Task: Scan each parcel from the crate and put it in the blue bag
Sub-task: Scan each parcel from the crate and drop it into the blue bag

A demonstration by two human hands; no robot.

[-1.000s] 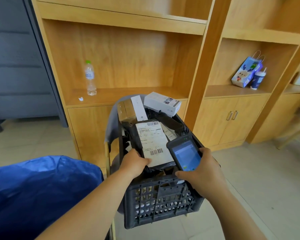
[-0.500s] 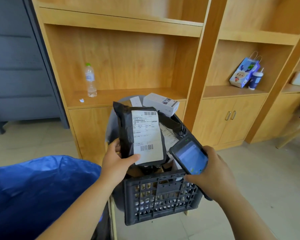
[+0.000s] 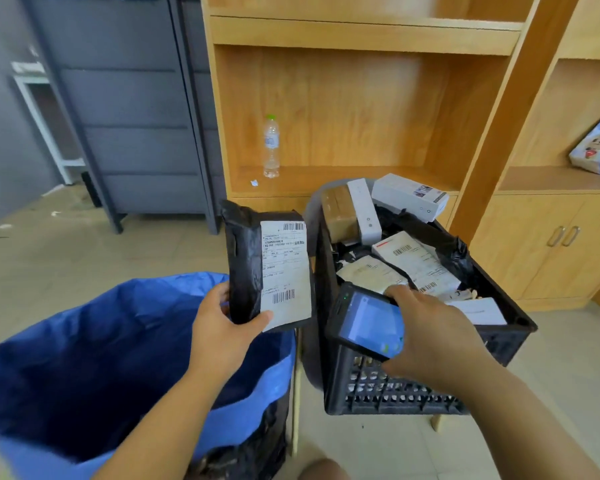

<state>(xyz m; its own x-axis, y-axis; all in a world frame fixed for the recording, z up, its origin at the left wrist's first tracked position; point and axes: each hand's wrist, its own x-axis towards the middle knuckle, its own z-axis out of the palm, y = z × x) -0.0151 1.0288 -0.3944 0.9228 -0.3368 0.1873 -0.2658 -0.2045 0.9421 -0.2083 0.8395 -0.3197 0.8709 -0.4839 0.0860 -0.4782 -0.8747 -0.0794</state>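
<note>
My left hand (image 3: 222, 327) grips the bottom of a black parcel (image 3: 246, 265) with a white barcode label, held upright between the blue bag and the crate. The blue bag (image 3: 94, 348) stands open at the lower left, its mouth below the parcel. My right hand (image 3: 433, 334) holds a handheld scanner (image 3: 364, 320) with a lit blue screen, just right of the parcel and over the crate's near edge. The black plastic crate (image 3: 395, 393) holds several more parcels, boxes and labelled black bags.
A wooden shelf unit (image 3: 343, 98) stands behind the crate with a water bottle (image 3: 271, 147) on it. A patterned gift bag (image 3: 598, 150) lies on the right shelf. A dark grey cabinet (image 3: 136, 116) is at the back left. Tiled floor surrounds everything.
My left hand has lifted the black parcel out of the crate and carried it left, above the blue bag's edge. The scanner has stayed beside it. The view has turned left.
</note>
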